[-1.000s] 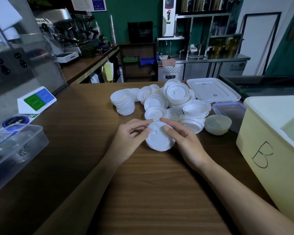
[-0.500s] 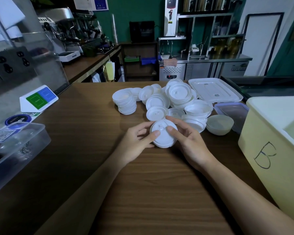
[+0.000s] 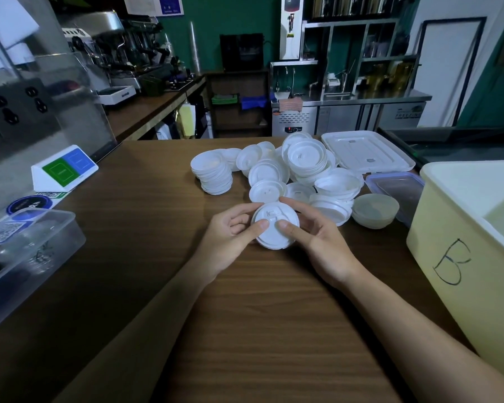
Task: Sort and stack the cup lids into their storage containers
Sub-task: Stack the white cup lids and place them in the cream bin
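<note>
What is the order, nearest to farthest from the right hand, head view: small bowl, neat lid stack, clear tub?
1. Small bowl, just right of the right hand.
2. Neat lid stack, back left.
3. Clear tub, far left.

Both hands, left (image 3: 226,239) and right (image 3: 322,245), held a small stack of white lids (image 3: 275,228) above the table (image 3: 245,315), thumbs pressed on top, with the lid pile (image 3: 277,173) just beyond and a yellowish bin (image 3: 474,242) marked what looked like "B" at right.
</note>
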